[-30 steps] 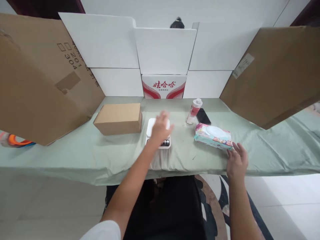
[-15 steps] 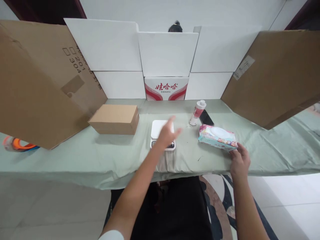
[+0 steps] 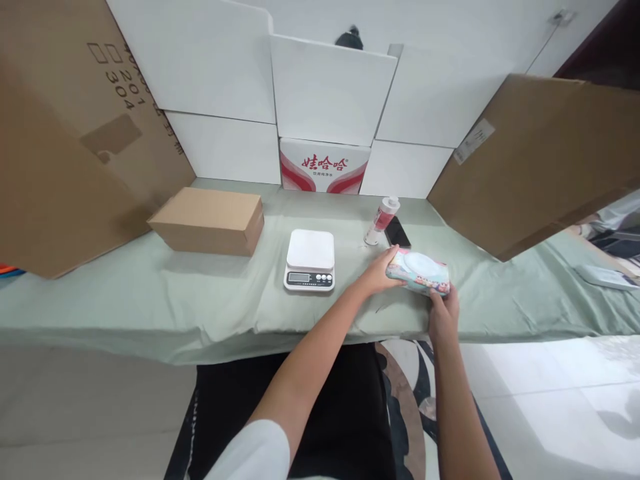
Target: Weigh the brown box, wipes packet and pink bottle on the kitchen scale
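Between my two hands is a pack of wet wipes (image 3: 419, 270), pastel pink and blue with a white lid on top. My left hand (image 3: 379, 273) grips its left end, and my right hand (image 3: 444, 312) is closed around its lower right corner. Left of the pack, a white digital kitchen scale (image 3: 310, 259) sits on the green cloth with its bare platform showing. Just behind the pack stand a white and pink bottle (image 3: 382, 221), slightly tilted in view, and a black phone (image 3: 397, 233) lying flat.
A closed brown carton (image 3: 210, 220) lies left of the scale. Large cardboard panels (image 3: 540, 160) flank the table, with white boxes (image 3: 325, 167) stacked along the back. The top of a person's head (image 3: 350, 39) shows above them. A white flat object (image 3: 606, 277) lies far right.
My left hand has moved right from over the scale to the left end of the wipes pack and taken hold of it. The camera view has shifted and tilted.
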Demonstrator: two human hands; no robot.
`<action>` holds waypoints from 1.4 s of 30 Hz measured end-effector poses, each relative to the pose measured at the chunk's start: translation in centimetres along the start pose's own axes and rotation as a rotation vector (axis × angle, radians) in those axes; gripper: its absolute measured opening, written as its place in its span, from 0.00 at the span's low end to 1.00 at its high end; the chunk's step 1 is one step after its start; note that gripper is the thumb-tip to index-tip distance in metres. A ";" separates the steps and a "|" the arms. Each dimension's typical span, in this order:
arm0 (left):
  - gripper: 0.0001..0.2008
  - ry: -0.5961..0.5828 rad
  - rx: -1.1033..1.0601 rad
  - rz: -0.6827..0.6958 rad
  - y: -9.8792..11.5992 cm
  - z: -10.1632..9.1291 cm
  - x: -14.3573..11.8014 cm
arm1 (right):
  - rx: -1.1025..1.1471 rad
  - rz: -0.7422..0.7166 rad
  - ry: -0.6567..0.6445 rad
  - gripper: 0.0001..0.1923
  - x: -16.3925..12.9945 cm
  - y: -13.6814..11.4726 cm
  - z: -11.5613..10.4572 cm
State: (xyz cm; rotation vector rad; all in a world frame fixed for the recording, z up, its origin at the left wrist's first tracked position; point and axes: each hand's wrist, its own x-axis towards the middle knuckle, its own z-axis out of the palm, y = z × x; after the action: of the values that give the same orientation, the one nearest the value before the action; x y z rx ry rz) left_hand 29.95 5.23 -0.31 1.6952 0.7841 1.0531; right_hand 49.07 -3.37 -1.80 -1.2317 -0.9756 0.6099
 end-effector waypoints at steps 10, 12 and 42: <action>0.54 0.267 0.167 0.326 5.5 -13.2 -6.5 | 0.068 -0.184 -0.132 0.43 -5.3 -5.5 12.9; 0.53 0.341 0.269 0.307 5.9 -17.1 -7.4 | 0.059 -0.210 -0.195 0.44 -5.2 -6.3 16.8; 0.70 0.510 0.148 0.047 -1.4 -25.0 -11.5 | 0.257 0.001 -0.261 0.39 -2.1 -2.0 24.6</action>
State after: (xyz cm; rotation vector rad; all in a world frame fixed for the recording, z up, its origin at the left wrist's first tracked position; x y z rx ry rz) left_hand 2.42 5.48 -0.76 1.5870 1.1713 1.5209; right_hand 26.46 6.52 0.30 -0.9397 -1.0749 0.8842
